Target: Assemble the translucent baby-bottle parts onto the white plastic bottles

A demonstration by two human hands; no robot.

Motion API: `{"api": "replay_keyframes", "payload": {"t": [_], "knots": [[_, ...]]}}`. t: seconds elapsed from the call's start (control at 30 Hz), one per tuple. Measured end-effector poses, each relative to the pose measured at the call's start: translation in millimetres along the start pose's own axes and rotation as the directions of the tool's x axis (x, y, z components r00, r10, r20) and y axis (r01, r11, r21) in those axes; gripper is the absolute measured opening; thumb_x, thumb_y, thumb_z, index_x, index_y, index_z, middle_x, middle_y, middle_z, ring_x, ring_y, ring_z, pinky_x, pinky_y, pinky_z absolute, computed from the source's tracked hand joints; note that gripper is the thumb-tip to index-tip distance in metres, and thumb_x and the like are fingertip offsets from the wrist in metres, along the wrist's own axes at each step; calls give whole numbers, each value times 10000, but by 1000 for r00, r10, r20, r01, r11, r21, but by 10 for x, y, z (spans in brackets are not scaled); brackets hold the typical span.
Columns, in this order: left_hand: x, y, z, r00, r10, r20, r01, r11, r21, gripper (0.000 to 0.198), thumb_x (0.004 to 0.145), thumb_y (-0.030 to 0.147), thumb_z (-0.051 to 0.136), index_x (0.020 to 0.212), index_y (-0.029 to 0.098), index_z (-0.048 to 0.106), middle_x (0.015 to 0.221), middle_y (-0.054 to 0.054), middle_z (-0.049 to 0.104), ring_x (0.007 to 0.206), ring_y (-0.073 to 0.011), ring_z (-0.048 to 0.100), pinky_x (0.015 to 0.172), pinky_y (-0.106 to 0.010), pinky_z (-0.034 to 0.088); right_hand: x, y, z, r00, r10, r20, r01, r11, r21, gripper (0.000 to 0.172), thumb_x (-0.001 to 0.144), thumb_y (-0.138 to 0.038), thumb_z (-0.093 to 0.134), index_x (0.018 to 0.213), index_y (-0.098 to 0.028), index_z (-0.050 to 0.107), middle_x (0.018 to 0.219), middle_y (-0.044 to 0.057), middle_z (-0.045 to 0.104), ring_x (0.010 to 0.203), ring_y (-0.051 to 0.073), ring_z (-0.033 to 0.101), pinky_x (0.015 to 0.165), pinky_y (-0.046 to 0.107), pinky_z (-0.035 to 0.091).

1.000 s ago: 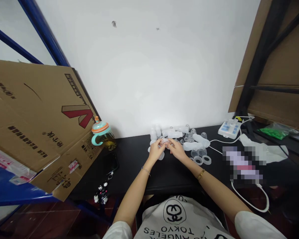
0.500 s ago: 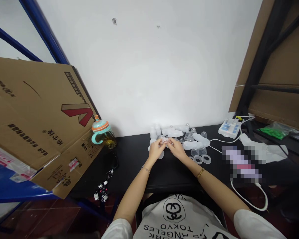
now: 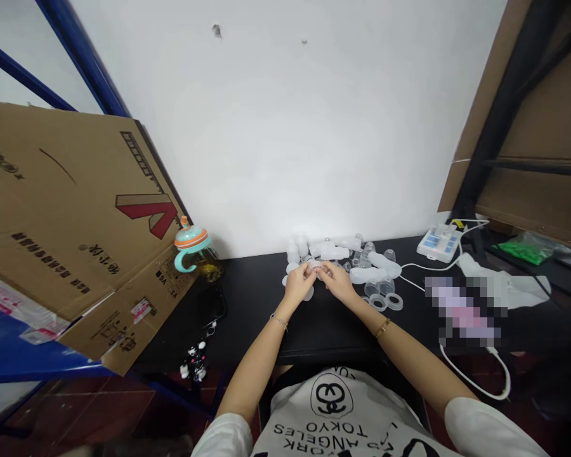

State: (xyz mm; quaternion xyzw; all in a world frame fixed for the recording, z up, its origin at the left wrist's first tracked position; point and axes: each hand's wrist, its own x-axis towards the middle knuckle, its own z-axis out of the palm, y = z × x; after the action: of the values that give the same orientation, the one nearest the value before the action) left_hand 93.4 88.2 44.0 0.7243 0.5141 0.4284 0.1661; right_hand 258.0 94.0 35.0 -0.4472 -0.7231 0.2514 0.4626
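Ahead at twelve o'clock, left hand point(image 3: 299, 284) and right hand point(image 3: 337, 283) are pinching a piece point(image 3: 315, 264).
It is looking whitish, translucent, partly hidden.

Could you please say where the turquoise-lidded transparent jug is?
In the head view, the jug stands at left on the black table, beside brown cardboard, behind the dark phone.

From our hands point(image 3: 299, 284), we could pass over bare worktop point(image 3: 252, 285) toward nine o'clock until the jug point(image 3: 203, 255), while translucent parts point(image 3: 372, 275) obstruct twelve through four o'clock.
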Motion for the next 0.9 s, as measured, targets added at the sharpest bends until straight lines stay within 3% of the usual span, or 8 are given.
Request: {"api": "replay_keyframes", "payload": {"t": [0.43,0.9], "knots": [[-10,59,-29,999,-37,1,37,997,69,254,903,407,573,781,197,645,613,13,557,595,-141,502,600,-249,301,13,37,19,1000,-12,-11,11,997,-75,274,942,-412,504,955,-200,677,649,-9,629,590,175,619,601,256,436],[-23,121,-44,995,-81,-55,86,992,88,272,886,402,609,744,192,709,546,28,534,563,-128,495,591,-247,298,6,10,9,999,-34,-32,30,994,-109,284,956,-390,484,971,-203,697,558,-20,588,584,194,610,614,267,420]]}}
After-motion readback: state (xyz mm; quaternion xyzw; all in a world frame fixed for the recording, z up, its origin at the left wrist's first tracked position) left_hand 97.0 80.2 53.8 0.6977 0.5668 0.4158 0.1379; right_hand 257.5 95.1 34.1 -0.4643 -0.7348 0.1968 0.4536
